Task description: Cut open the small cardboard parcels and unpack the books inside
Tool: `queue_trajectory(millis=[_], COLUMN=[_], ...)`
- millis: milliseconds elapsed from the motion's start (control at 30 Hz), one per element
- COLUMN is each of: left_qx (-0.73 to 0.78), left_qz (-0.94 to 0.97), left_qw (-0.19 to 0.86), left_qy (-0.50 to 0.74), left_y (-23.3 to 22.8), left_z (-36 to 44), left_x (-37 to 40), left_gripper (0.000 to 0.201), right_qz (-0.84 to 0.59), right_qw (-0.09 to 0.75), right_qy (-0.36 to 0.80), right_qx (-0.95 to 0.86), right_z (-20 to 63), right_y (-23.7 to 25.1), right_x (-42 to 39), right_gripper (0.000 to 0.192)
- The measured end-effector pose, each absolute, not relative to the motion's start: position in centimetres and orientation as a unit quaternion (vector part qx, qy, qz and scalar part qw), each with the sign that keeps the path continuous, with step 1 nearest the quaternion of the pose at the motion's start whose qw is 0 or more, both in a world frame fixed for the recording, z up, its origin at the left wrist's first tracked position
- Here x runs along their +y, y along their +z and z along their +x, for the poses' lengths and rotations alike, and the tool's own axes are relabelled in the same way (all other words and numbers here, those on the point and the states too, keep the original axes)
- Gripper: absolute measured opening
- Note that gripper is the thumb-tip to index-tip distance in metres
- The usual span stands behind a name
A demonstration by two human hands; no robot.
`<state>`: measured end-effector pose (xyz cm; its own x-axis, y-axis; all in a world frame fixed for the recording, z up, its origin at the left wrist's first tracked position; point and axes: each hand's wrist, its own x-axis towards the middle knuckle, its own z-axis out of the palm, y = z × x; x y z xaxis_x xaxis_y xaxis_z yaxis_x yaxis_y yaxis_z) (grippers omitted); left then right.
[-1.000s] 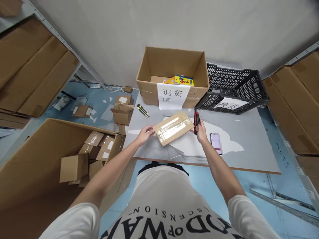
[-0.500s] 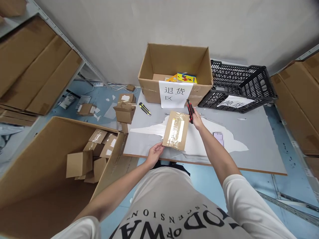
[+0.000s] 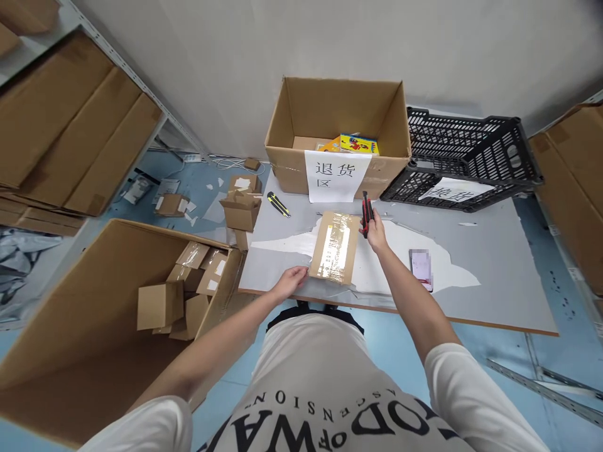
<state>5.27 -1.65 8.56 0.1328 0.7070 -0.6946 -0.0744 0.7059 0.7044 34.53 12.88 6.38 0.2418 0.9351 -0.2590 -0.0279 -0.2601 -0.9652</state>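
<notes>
A flat cardboard parcel (image 3: 321, 251), wrapped in clear tape with a white label, lies slightly tilted on the table in front of me. My left hand (image 3: 291, 281) is closed at its lower left corner, fingers and thumb pinching the edge. In my right hand (image 3: 375, 231) is a red and black utility knife (image 3: 367, 210), its front end pointing away from me. That hand is beside the parcel's upper right edge. A yellow and black utility knife (image 3: 278, 204) rests on the table to the left, beyond the parcel.
A cardboard box (image 3: 287, 177) with a paper sign and colourful packs stands at the back. Right of it are black plastic crates (image 3: 471, 169). A phone (image 3: 421, 270) lies on the table (image 3: 509, 276). A large carton (image 3: 61, 314) at left holds small boxes (image 3: 160, 306).
The view has shifted slightly, so the table items appear a little further right. Both hands stay at the parcel, and the red and black knife is turned slightly more upright.
</notes>
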Motion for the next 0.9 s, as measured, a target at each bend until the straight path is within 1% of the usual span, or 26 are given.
queue_trajectory(millis=[100, 167, 200, 333, 467, 567, 667, 900], left_qx=[0.613, 0.615, 0.612, 0.568, 0.534, 0.526, 0.534, 0.558], left_qz=[0.311, 0.336, 0.346, 0.410, 0.450, 0.453, 0.449, 0.446], left_qw=[0.673, 0.656, 0.653, 0.642, 0.644, 0.668, 0.677, 0.658], left_qy=[0.273, 0.280, 0.283, 0.313, 0.313, 0.266, 0.234, 0.238], left_y=[8.5, 8.4, 8.3, 8.3, 8.3, 8.0, 7.4, 7.3], left_z=[4.7, 4.8, 5.0, 6.9, 9.3, 10.7, 11.3, 10.8], left_x=[1.4, 4.1, 5.6, 12.3, 17.8, 19.8, 20.3, 19.9], left_gripper=[0.040, 0.042, 0.043, 0.048, 0.050, 0.056, 0.061, 0.054], right_qz=[-0.616, -0.593, -0.582, -0.566, -0.550, -0.533, -0.529, -0.534], right_qw=[0.537, 0.571, 0.581, 0.605, 0.595, 0.590, 0.593, 0.603], right_qy=[0.477, 0.488, 0.498, 0.532, 0.581, 0.606, 0.608, 0.592], right_qx=[-0.325, -0.289, -0.274, -0.178, -0.082, -0.019, -0.007, -0.044], right_z=[34.4, 34.3, 34.1, 32.4, 29.6, 27.7, 26.7, 26.9], right_y=[7.0, 7.4, 7.6, 8.1, 8.6, 8.9, 8.8, 8.2], right_x=[9.3, 5.9, 4.0, -3.7, -8.4, -9.4, -9.0, -7.8], right_gripper=[0.065, 0.064, 0.062, 0.041, 0.031, 0.028, 0.027, 0.026])
